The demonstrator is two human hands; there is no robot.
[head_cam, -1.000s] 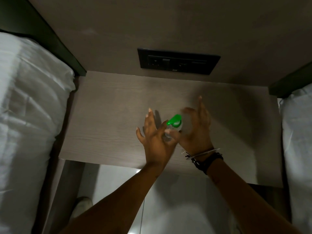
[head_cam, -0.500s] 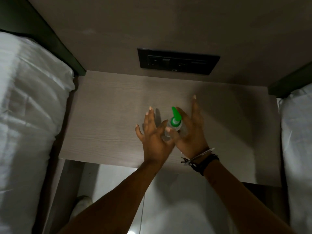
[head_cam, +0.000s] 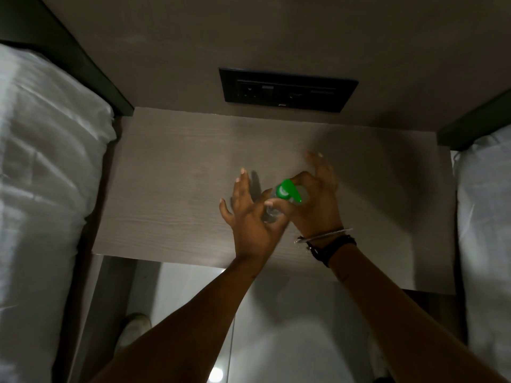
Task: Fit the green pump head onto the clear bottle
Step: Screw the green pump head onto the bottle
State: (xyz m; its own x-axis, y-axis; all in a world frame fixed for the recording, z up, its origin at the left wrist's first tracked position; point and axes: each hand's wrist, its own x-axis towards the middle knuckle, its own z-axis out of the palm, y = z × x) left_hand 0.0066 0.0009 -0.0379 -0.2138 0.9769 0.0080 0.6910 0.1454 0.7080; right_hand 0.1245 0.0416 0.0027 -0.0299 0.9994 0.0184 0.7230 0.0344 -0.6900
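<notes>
The small clear bottle [head_cam: 272,212] stands on the wooden bedside table [head_cam: 171,189], mostly hidden between my hands. My left hand [head_cam: 249,217] grips its body with thumb and forefinger, the other fingers spread upward. The green pump head [head_cam: 289,190] sits on the bottle's top, its nozzle pointing to the lower right. My right hand [head_cam: 315,200] pinches the pump head with thumb and forefinger; its other fingers are raised. Bracelets circle my right wrist.
A black socket panel [head_cam: 287,89] is set in the wall behind the table. White bedding lies at the left [head_cam: 41,175] and at the right [head_cam: 484,203]. The table's front edge runs just below my wrists, with pale floor beneath.
The green pump head has turned: its nozzle pointed up and away half a second ago and now points to the lower right. My right fingers shifted with it; my left hand stayed put.
</notes>
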